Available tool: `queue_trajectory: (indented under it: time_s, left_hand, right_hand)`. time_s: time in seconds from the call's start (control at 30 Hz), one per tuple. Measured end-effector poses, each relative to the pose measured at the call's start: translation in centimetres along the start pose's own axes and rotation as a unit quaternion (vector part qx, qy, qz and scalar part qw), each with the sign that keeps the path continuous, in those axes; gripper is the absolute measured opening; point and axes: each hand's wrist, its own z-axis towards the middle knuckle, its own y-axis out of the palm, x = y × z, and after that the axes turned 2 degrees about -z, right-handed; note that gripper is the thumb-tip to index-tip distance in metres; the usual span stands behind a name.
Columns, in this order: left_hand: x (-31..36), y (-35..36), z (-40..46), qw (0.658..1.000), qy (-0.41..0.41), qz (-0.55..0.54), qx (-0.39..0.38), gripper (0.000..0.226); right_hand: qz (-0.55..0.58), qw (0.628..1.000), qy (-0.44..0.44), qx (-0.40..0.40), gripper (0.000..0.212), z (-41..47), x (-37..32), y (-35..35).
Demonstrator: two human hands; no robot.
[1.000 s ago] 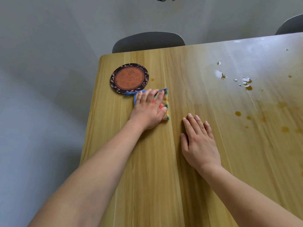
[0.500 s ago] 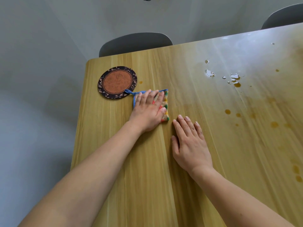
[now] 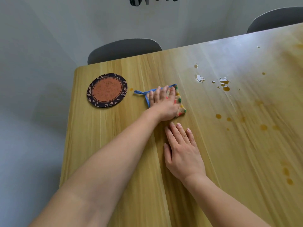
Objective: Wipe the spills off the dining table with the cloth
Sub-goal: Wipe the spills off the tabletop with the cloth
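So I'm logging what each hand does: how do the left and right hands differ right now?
The left hand lies flat on the cloth, pressing it to the table; the right hand rests on bare wood. The left hand reaches farther out, near the coaster; the right hand sits nearer the person. Both are flat, palm down, fingers straight.

Both forearms are bare from elbow to wrist, with no sleeve in view. The left hand (image 3: 164, 104) and right hand (image 3: 183, 153) wear no glove, ring, watch or bracelet. The nails that show on the right hand's fingers (image 3: 178, 126) are short, rounded and unpainted.
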Motion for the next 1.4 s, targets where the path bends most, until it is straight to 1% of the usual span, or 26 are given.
queue_trajectory:
  time_s: [0.13,0.23,0.33,0.5,0.57,0.63,0.73,0.83,0.93,1.03,1.17,1.23,1.27,1.3,1.37,1.4]
  left_hand:
    - [3.4,0.5,1.9,0.999,0.045,-0.001,-0.003,0.069]
    - [3.3,0.8,2.0,0.998,0.065,0.013,0.016,0.067]
    - [1.4,0.8,1.1,0.995,0.091,0.022,0.026,0.064]
    - [-4.2,0.8,-2.0,0.994,0.073,0.056,0.062,0.06]
    - [-6.8,1.1,-4.1,0.989,0.076,0.087,0.089,0.059]
    - [-9.1,1.5,-6.1,0.986,0.078,0.104,0.099,0.06]
    - [-12.4,1.9,-9.4,0.989,0.045,0.107,0.097,0.067]
    - [-15.5,2.1,-12.2,0.989,0.012,0.097,0.112,0.077]
    - [-18.3,2.0,-14.1,0.988,-0.022,0.093,0.12,0.074]
    - [-20.1,2.1,-15.5,0.983,-0.047,0.103,0.142,0.077]
    - [-20.4,2.3,-16.0,0.978,-0.068,0.108,0.165,0.072]
    - [-20.3,2.3,-16.1,0.977,-0.071,0.106,0.171,0.073]
    - [-20.1,2.4,-16.1,0.977,-0.071,0.106,0.171,0.074]
    - [-20.2,2.4,-16.1,0.977,-0.073,0.105,0.172,0.074]
    - [-20.4,2.3,-16.0,0.975,-0.078,0.1,0.181,0.074]
    - [-20.5,2.3,-16.1,0.975,-0.08,0.098,0.185,0.074]
  right_hand:
    - [0.004,1.0,-0.001,0.001,0.057,0.3,0.0,-0.1]
    - [0.002,1.0,-0.001,0.002,0.057,0.4,0.1,-0.1]
    - [-0.001,1.0,0.001,0.006,0.056,0.2,0.0,0.0]
    - [-0.004,1.0,0.0,0.004,0.057,0.1,0.2,0.2]
    - [-0.003,1.0,-0.002,0.004,0.058,0.2,0.2,0.1]
    - [-0.006,1.0,0.004,-0.002,0.058,0.3,0.3,0.0]
    - [-0.01,1.0,0.0,-0.013,0.058,0.2,0.3,0.0]
    - [-0.009,1.0,0.002,-0.02,0.059,0.1,0.1,-0.2]
    - [-0.005,1.0,0.008,-0.027,0.058,-0.1,-0.1,0.0]
    - [-0.007,1.0,0.006,-0.023,0.059,-0.1,-0.1,0.0]
    - [-0.016,0.999,0.008,-0.031,0.06,-0.3,-0.3,-0.1]
    - [-0.039,0.998,0.001,-0.041,0.059,0.0,-0.7,-0.5]
    - [-0.053,0.998,0.001,-0.044,0.056,0.3,-0.8,-0.8]
    - [-0.061,0.997,0.01,-0.045,0.048,1.2,-1.2,-1.3]
    - [-0.033,0.998,0.038,-0.032,0.03,3.8,-2.4,-2.1]
    - [-0.008,0.999,0.04,-0.019,0.028,5.3,-3.2,-2.3]
